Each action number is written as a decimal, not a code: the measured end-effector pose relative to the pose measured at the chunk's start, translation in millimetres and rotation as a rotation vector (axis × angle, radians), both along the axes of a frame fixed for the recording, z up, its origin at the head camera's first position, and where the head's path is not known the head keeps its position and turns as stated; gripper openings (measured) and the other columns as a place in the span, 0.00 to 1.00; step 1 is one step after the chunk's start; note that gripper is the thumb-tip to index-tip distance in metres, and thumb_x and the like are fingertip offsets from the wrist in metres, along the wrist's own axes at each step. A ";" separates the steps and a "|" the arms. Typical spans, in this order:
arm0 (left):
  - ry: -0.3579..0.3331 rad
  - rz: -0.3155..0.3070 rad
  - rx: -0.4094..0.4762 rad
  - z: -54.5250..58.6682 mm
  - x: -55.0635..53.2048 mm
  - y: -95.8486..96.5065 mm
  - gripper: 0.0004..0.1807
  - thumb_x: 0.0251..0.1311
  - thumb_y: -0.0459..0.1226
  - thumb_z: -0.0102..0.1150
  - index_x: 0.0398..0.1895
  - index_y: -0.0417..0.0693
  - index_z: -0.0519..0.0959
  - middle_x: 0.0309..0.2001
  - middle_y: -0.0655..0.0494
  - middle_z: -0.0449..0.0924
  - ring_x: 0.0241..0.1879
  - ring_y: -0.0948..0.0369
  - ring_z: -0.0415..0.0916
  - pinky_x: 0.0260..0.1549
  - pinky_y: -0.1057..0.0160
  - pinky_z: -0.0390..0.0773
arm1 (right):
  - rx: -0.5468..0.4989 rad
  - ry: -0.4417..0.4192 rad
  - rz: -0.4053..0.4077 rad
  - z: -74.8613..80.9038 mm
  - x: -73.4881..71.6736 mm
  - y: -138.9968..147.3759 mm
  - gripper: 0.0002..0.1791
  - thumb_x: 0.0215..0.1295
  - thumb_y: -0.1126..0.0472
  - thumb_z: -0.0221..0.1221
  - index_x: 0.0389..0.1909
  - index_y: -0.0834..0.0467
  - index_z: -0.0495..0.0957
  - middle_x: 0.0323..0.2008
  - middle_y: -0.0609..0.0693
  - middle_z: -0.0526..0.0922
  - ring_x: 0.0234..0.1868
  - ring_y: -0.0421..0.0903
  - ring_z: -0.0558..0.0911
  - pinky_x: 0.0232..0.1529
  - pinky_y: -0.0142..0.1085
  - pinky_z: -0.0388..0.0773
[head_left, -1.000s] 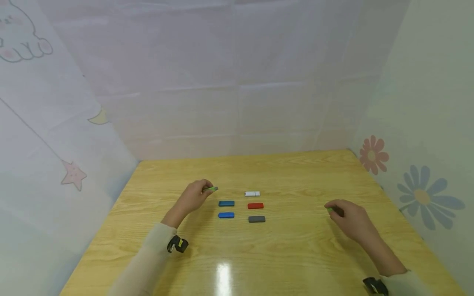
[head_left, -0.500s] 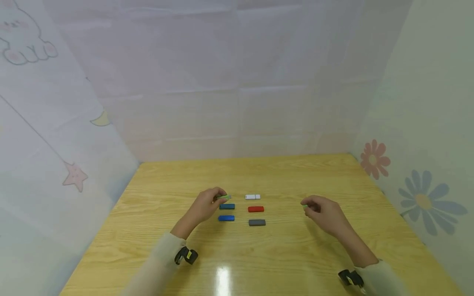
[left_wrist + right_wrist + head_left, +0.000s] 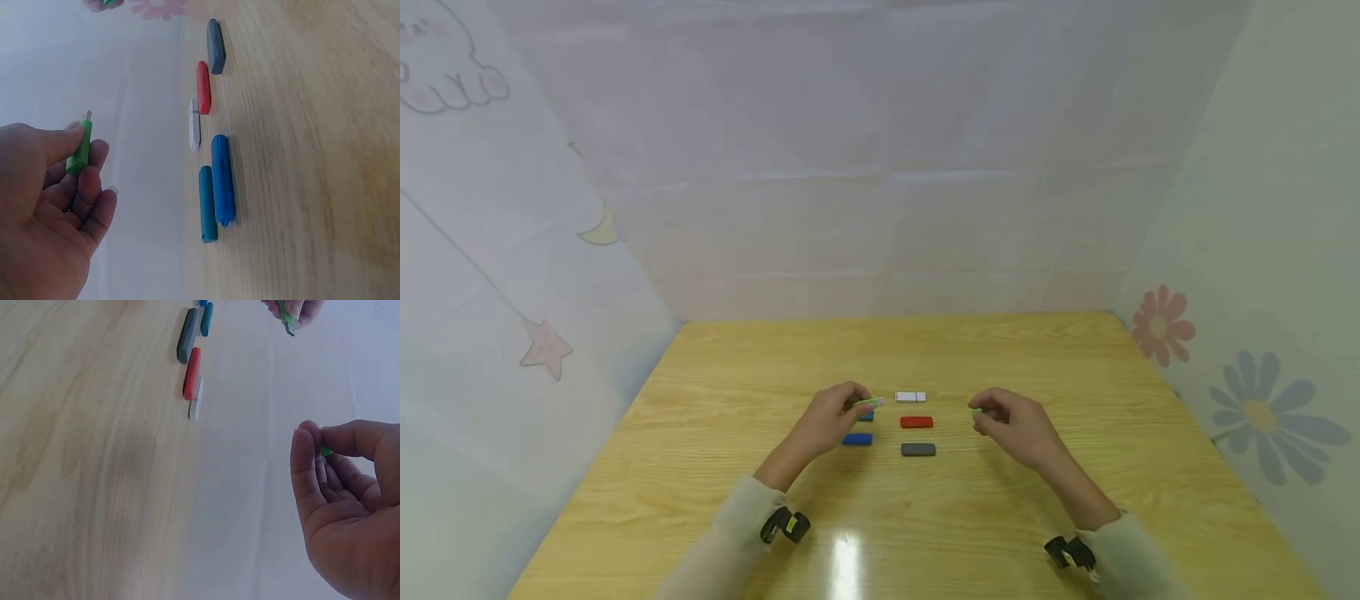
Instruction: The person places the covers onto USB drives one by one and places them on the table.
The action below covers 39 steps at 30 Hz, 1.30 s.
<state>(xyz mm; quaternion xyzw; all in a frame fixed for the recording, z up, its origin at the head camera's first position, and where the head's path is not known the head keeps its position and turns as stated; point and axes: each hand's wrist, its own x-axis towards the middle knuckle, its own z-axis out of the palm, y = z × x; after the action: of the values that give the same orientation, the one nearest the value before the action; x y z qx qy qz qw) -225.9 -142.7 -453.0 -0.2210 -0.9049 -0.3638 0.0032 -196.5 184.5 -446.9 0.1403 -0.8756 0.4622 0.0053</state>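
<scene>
My left hand (image 3: 831,421) pinches a green USB stick (image 3: 80,149) between thumb and fingers, its metal plug bare and pointing toward the right hand. Held above the table, it partly covers a teal USB stick (image 3: 207,203). Across from it, my right hand (image 3: 1018,423) pinches a small green piece (image 3: 326,451), mostly hidden by the fingertips; it looks like the stick's cap. A gap separates the two hands. Between and below them lie a white USB stick (image 3: 911,397), a red one (image 3: 917,422), a grey one (image 3: 918,450) and a blue one (image 3: 857,439).
The wooden table (image 3: 910,525) meets a pale cloth backdrop (image 3: 880,208) at its far edge. Cloth walls with printed flowers (image 3: 1159,327) and a star (image 3: 546,350) stand at both sides. Each sleeve carries a black wrist camera (image 3: 786,525).
My right hand has moved left with the small green piece, and my left hand has moved right with the green USB stick, so the gap has narrowed. The sticks on the table stay put.
</scene>
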 end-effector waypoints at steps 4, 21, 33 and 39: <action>-0.017 -0.027 0.035 0.6 3.6 6.9 0.08 0.73 0.38 0.58 0.49 0.45 0.79 0.40 0.46 0.84 0.33 0.59 0.76 0.29 0.66 0.75 | -0.031 0.005 0.013 2.5 1.8 -8.2 0.11 0.70 0.63 0.63 0.50 0.58 0.82 0.37 0.48 0.87 0.37 0.43 0.86 0.39 0.33 0.82; 0.014 -0.118 0.023 6.4 9.3 41.2 0.10 0.74 0.41 0.57 0.50 0.46 0.80 0.42 0.59 0.82 0.35 0.65 0.74 0.33 0.65 0.76 | -0.116 0.000 0.087 8.2 1.5 -30.5 0.09 0.71 0.64 0.63 0.49 0.59 0.83 0.38 0.50 0.86 0.37 0.47 0.86 0.39 0.33 0.83; 0.001 -0.139 0.039 7.2 6.2 52.5 0.10 0.75 0.41 0.55 0.52 0.47 0.79 0.45 0.57 0.83 0.34 0.66 0.75 0.32 0.67 0.78 | -0.090 0.027 0.097 6.3 -1.7 -38.9 0.10 0.71 0.63 0.62 0.50 0.59 0.83 0.37 0.50 0.87 0.36 0.42 0.85 0.38 0.32 0.82; 0.031 -0.161 0.028 11.8 4.7 56.2 0.11 0.75 0.40 0.55 0.53 0.45 0.79 0.44 0.55 0.83 0.34 0.66 0.73 0.32 0.66 0.76 | -0.111 0.053 0.095 9.8 -1.4 -45.2 0.09 0.71 0.63 0.62 0.50 0.58 0.83 0.36 0.50 0.87 0.36 0.48 0.86 0.36 0.32 0.82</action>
<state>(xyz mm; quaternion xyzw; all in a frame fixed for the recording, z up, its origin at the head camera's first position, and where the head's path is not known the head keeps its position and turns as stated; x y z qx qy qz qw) -221.2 -86.5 -441.2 -0.2986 -0.8787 -0.3722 -0.0089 -197.9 139.3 -437.1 0.1935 -0.8406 0.5058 0.0143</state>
